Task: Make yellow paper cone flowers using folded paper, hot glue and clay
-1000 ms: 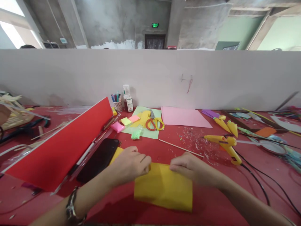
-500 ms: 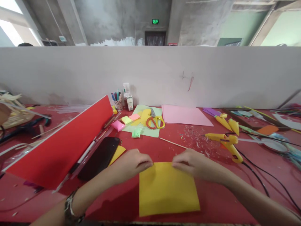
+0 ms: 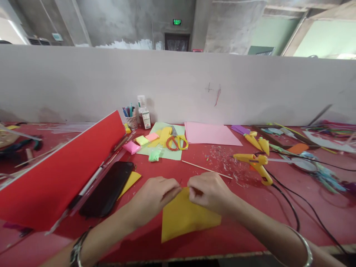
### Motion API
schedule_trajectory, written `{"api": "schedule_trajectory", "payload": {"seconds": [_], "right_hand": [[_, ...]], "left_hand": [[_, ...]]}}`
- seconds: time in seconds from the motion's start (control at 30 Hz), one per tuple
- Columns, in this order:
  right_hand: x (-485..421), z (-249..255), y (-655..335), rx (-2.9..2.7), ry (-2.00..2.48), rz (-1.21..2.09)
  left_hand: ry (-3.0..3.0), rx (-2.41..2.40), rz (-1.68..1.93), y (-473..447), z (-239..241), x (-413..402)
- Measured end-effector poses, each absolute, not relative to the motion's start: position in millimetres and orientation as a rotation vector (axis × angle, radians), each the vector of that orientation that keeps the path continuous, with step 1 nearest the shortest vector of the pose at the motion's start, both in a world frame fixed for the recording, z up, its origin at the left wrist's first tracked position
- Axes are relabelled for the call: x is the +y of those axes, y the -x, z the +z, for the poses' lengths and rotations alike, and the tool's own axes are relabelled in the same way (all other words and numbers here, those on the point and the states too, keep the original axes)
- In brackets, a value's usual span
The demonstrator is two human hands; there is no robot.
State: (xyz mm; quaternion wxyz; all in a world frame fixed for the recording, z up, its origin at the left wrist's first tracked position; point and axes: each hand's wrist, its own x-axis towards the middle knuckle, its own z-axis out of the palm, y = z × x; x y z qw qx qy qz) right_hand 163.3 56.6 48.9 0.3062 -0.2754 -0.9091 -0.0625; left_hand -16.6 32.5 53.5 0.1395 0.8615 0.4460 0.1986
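Both hands pinch the far edge of a yellow sheet (image 3: pixel 185 217), which looks like paper or thin foam. My left hand (image 3: pixel 155 194) is closed on its upper left corner. Close beside it, my right hand (image 3: pixel 210 191) grips the edge further right, and the sheet bends under that hand. The near part of the sheet slants over the red table (image 3: pixel 133 241). A thin wooden stick (image 3: pixel 207 170) lies just beyond my hands. To the left are a black phone (image 3: pixel 107 189) and a yellow paper piece (image 3: pixel 130 183) partly under it.
A yellow glue gun (image 3: pixel 257 163) with a black cord lies at right, near yellow cones (image 3: pixel 253 140). Scissors (image 3: pixel 177 142) rest on green paper (image 3: pixel 178 154). Pink sheets (image 3: pixel 213 134) lie by the white partition (image 3: pixel 172 81). A red board (image 3: pixel 66 170) leans at left.
My right hand has moved left, close to my left hand. The yellow sheet has gone from nearly flat to bent, its right side drawn in. The view has shifted slightly right.
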Motion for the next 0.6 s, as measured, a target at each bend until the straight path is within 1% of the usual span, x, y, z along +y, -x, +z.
{"api": "schedule_trajectory", "payload": {"seconds": [0.1, 0.2, 0.33, 0.43, 0.53, 0.6], "right_hand": [[60.3, 46.9, -178.1, -2.391, 0.729, -0.186], [64.5, 44.1, -198.0, -2.389, 0.835, -0.191], [67.9, 47.7, -214.6, -2.312, 1.028, -0.103], [66.1, 57.4, -208.1, -2.265, 1.008, -0.013], [61.8, 67.4, -191.7, -2.558, 0.844, 0.109], [59.0, 70.6, -181.2, -2.792, 0.845, 0.244]], "left_hand": [[-2.433, 1.288, 0.598, 27.2, 52.8, 32.6], [-2.386, 1.329, 0.619, 38.0, 52.6, 32.3], [-2.331, 1.403, 0.624, 48.9, 51.4, 33.1], [-2.302, 1.401, 0.602, 50.6, 51.9, 35.9], [-2.334, 1.348, 0.560, 46.4, 55.6, 39.6], [-2.454, 1.305, 0.467, 41.5, 57.6, 41.1]]}}
